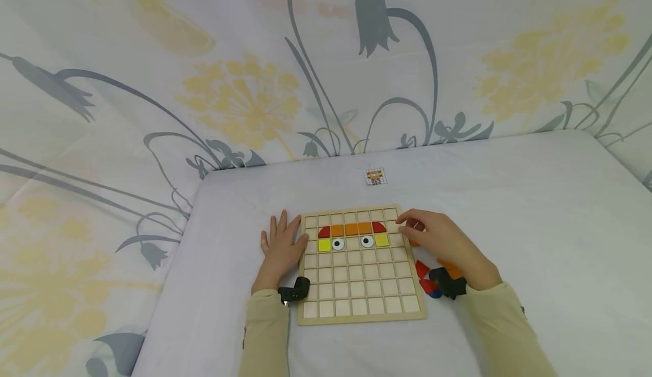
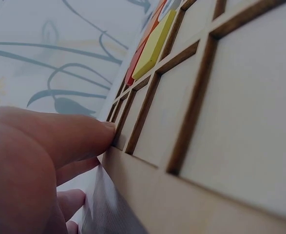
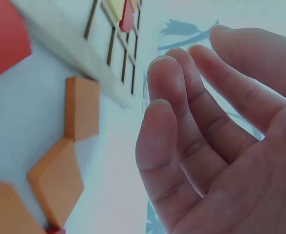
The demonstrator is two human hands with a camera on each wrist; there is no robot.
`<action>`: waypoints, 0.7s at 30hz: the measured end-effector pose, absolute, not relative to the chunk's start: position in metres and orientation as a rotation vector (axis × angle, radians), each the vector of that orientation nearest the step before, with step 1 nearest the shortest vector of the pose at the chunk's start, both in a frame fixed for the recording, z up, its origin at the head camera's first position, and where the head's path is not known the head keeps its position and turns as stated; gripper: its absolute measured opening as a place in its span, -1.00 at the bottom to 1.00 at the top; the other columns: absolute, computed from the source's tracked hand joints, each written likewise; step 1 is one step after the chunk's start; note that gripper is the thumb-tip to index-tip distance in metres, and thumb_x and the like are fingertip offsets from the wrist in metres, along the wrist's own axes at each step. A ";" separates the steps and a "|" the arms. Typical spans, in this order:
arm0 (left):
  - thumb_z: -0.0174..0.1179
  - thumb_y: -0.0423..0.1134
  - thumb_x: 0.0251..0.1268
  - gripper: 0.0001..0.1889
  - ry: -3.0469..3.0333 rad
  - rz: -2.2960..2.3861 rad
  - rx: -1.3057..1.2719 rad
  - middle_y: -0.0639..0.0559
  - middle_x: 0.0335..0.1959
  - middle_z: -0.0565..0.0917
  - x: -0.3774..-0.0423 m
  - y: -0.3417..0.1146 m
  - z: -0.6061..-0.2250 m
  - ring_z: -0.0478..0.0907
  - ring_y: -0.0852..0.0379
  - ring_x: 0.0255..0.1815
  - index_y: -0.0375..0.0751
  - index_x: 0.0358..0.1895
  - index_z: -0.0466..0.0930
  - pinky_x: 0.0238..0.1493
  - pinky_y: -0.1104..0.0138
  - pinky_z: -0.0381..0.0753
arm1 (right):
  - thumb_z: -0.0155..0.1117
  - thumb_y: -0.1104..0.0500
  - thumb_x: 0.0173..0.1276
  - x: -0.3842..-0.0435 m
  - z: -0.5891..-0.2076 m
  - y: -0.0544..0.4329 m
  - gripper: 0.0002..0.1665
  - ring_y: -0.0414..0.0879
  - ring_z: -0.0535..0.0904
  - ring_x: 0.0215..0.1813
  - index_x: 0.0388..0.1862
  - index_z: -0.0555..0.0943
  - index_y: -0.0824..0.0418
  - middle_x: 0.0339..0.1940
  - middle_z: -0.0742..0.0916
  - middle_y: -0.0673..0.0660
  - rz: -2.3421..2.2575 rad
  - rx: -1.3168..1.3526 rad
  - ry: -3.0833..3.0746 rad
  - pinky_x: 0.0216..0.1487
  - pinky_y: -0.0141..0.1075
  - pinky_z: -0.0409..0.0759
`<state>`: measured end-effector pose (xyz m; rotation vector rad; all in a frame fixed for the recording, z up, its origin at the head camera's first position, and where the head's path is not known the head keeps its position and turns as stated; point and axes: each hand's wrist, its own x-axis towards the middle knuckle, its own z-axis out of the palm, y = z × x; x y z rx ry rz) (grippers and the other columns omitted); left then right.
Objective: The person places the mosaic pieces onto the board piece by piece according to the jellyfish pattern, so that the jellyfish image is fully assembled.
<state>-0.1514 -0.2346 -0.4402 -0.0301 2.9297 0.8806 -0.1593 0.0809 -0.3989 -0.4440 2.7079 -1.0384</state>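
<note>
A wooden grid board (image 1: pixel 363 319) lies on the white surface between the two hands. Set in its upper cells are two red rounded pieces (image 1: pixel 324 232), a row of orange squares (image 1: pixel 351 229), two yellow squares (image 1: pixel 324 245) and two eye tiles (image 1: pixel 367 241). My left hand (image 1: pixel 280 251) rests at the board's left edge, fingers spread, thumb touching the frame (image 2: pixel 133 168). Over the upper right edge hovers my right hand (image 1: pixel 433 234), its fingers loosely bent. The right wrist view shows nothing between those fingers (image 3: pixel 164 126).
Loose orange pieces (image 3: pixel 60 180) and red pieces (image 1: pixel 421 269) lie just right of the board, partly hidden under the right hand and wrist. A small printed picture card (image 1: pixel 376 176) lies beyond the board. Behind it hangs a flower-patterned cloth (image 1: pixel 244 99).
</note>
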 end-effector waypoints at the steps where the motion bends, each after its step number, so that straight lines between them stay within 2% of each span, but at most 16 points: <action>1: -0.05 -0.04 0.29 -0.45 2.928 0.881 -0.032 -0.14 0.42 -0.15 -0.152 -0.234 -0.440 -0.43 -0.13 0.39 -0.09 0.33 0.17 0.19 -0.10 -0.49 | 0.10 0.03 0.30 -0.158 -0.398 0.082 -0.71 -0.10 0.42 -0.34 -0.08 0.55 0.13 -0.36 0.59 0.01 -1.033 -0.439 2.711 -0.36 -0.31 0.44; 10: -0.07 -0.03 0.29 -0.44 2.921 0.874 -0.054 -0.10 0.42 -0.16 -0.152 -0.234 -0.440 -0.45 -0.09 0.39 -0.06 0.34 0.15 0.20 -0.08 -0.49 | 0.13 0.05 0.27 -0.153 -0.402 0.093 -0.73 -0.10 0.43 -0.32 -0.09 0.55 0.11 -0.37 0.59 -0.01 -0.970 -0.420 2.718 -0.35 -0.32 0.46; 16: -0.05 -0.05 0.29 -0.44 2.928 0.881 -0.042 -0.13 0.42 -0.15 -0.152 -0.235 -0.440 -0.43 -0.11 0.39 -0.08 0.34 0.16 0.20 -0.09 -0.48 | 0.18 0.06 0.24 -0.143 -0.408 0.099 -0.74 -0.15 0.43 -0.33 -0.11 0.57 0.11 -0.39 0.58 -0.08 -0.881 -0.484 2.724 -0.28 -0.28 0.45; 21: -0.04 -0.06 0.28 -0.44 2.930 0.877 -0.039 -0.13 0.42 -0.15 -0.152 -0.234 -0.440 -0.43 -0.12 0.39 -0.09 0.34 0.16 0.19 -0.10 -0.48 | 0.23 0.05 0.20 -0.131 -0.410 0.104 -0.74 -0.21 0.40 -0.42 -0.14 0.57 0.10 -0.48 0.52 -0.10 -0.840 -0.526 2.706 -0.41 -0.36 0.43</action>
